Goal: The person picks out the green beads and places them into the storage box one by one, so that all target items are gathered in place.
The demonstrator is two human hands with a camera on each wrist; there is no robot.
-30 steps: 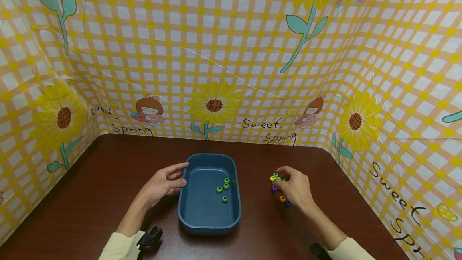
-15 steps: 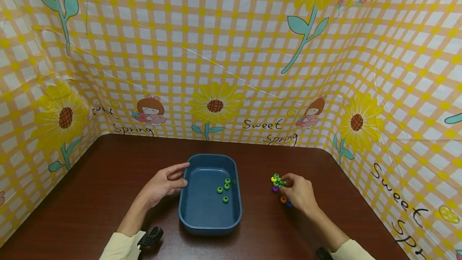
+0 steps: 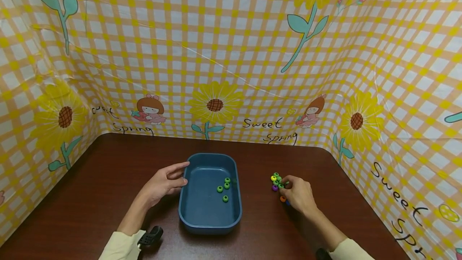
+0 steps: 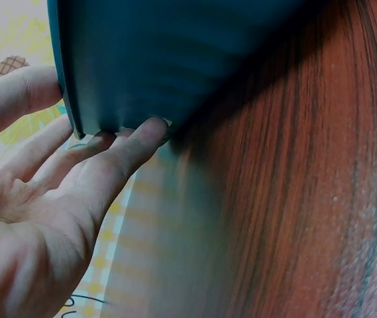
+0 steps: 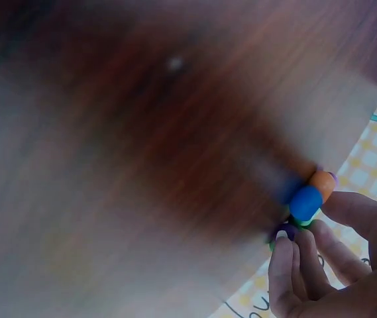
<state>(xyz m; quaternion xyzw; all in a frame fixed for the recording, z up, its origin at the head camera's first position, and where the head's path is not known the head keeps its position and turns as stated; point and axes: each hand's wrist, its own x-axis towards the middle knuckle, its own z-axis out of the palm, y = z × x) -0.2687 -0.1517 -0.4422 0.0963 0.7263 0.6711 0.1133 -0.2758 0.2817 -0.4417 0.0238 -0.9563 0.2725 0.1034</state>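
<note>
My left hand (image 3: 162,183) touches the left wall of a blue rectangular basin (image 3: 183,212), its fingers extended along the rim and outer side. In the left wrist view, a fingertip (image 4: 152,131) rests against the basin's outside. Several green beads (image 3: 225,198) lie in the basin's right half. Over a small bead cluster to the right, my right hand (image 3: 299,196) pinches a green bead (image 3: 286,184) between thumb and index finger, partly hidden. Beside it are a yellow bead (image 3: 273,178), a purple bead (image 3: 275,188), an orange bead (image 3: 283,199) and a blue bead (image 5: 306,203).
The dark brown wooden table (image 3: 108,171) carries the basin and the beads. A checked sunflower cloth (image 3: 231,59) rises behind the table and along both sides. Bare tabletop lies between the basin and the bead cluster.
My right hand has drawn slightly right and back, uncovering more of the green beads in the cluster. My left hand and the basin keep their places.
</note>
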